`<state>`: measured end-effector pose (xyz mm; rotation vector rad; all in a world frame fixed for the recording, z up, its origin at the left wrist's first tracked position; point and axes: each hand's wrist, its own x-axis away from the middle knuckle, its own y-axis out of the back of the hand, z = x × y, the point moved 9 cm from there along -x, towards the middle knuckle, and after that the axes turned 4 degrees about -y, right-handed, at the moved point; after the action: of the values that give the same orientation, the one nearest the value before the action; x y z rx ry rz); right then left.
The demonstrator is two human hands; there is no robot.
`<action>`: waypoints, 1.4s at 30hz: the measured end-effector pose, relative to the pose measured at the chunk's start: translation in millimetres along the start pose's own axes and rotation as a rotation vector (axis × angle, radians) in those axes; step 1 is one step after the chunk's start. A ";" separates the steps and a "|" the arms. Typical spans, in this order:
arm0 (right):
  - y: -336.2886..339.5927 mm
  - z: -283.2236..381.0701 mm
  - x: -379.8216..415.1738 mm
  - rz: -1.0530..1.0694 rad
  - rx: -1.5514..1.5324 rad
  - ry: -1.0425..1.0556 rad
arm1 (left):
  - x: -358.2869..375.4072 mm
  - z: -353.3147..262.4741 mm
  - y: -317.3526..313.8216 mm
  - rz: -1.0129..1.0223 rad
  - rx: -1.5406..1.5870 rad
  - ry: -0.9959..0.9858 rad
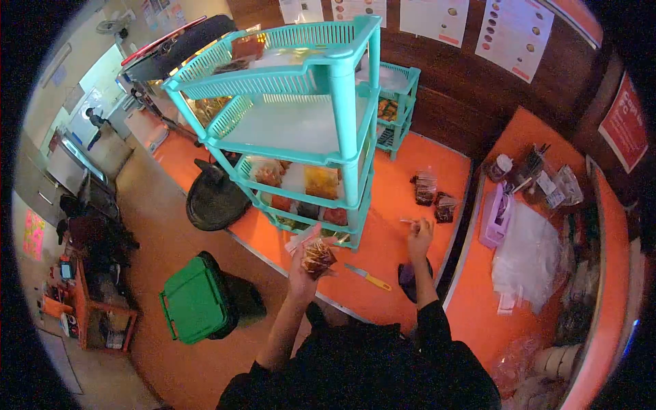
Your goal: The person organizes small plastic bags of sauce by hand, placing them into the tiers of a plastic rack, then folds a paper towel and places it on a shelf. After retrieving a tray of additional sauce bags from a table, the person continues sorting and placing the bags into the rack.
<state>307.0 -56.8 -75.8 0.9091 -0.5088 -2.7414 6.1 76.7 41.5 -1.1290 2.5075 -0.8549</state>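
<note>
My left hand (304,273) is closed round a clear plastic packet (318,257) with dark brown contents, held by the front corner of a turquoise shelf rack (348,130). Over the orange table (342,280), my right hand (420,239) has its fingers pinched at a small pale strip (408,221). Two similar dark packets (425,188) lie beyond my right hand. A knife with a yellow handle (376,280) rests on the table between my hands. Partly hidden by my right forearm is a dark round object (408,281).
The rack's tiers hold bagged food. A smaller turquoise rack (403,102) stands behind it. To the right are a purple basket (495,215) and plastic bags (529,253). A green bin (196,299) stands on the floor at left, and a black round tray (215,198) sits beside the rack.
</note>
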 end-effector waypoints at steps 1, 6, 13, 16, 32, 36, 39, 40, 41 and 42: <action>5.8 1.1 -3.2 0.004 0.000 0.002 | 1.2 4.0 0.6 0.005 0.018 0.008; 3.7 33.1 -6.9 0.520 -0.303 -0.377 | 0.0 13.8 -3.5 0.041 0.036 0.017; 28.4 175.3 7.3 0.813 -0.413 -0.305 | -7.4 -10.1 4.3 0.042 0.091 -0.107; 24.9 242.9 17.3 0.974 -0.431 -0.065 | -8.1 -27.0 -4.4 0.096 0.020 -0.148; 5.8 311.2 41.8 0.452 -0.594 -0.069 | 15.4 -25.6 -42.6 0.200 0.086 -0.200; 14.1 309.3 38.5 0.359 -0.520 0.003 | 16.7 3.1 -24.0 0.072 -0.124 -0.008; 17.3 302.9 38.0 0.304 -0.495 0.022 | 10.7 5.1 -27.5 0.034 -0.063 -0.073; 17.4 299.1 37.3 0.325 -0.467 0.007 | 8.8 4.8 -20.4 -0.053 -0.045 -0.088; 15.1 289.9 32.9 0.406 -0.427 -0.051 | 7.2 0.7 -22.0 -0.042 -0.045 -0.123; 19.7 276.3 22.1 0.392 -0.419 -0.060 | 6.2 -5.1 -25.0 -0.029 -0.045 -0.109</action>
<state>123.0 -10.7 127.2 0.5553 -0.0934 -2.3857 14.5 61.0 60.8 -1.1961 2.4382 -0.7270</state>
